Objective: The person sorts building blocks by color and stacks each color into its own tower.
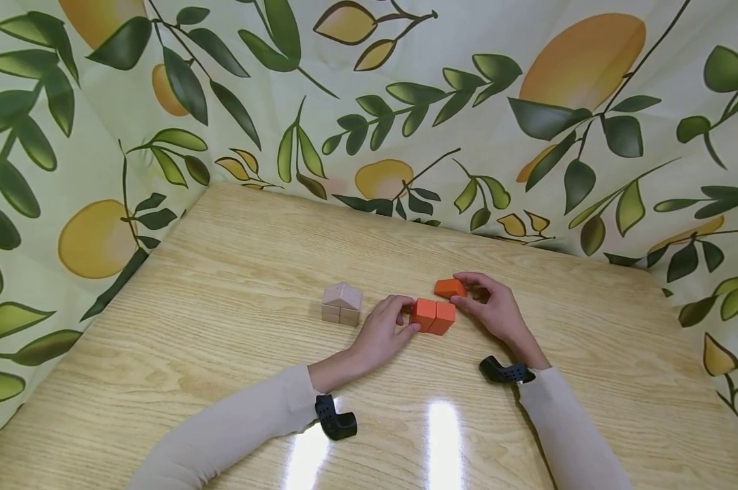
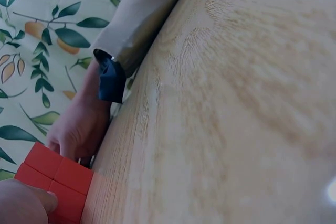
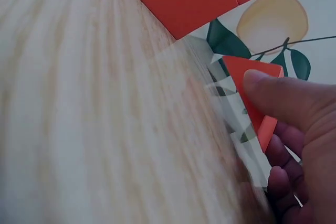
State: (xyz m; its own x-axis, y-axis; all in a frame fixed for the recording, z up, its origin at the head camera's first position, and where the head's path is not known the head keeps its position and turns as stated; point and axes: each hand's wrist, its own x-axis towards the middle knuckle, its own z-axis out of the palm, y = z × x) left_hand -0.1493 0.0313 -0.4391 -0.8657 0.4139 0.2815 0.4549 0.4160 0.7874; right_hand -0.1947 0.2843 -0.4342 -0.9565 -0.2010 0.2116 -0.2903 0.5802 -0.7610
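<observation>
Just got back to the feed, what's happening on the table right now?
A person is working with wooden blocks on a table. The left hand grips the orange cubes, a joined pair standing on the table. The right hand pinches an orange wedge just behind those cubes; whether it touches them is hard to tell. To the left stands a plain wood house, cubes with a roof piece on top, untouched.

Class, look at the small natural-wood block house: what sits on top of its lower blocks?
A pale roof-shaped block sits on the lower blocks. Only two lower blocks show; any behind them are hidden.
</observation>
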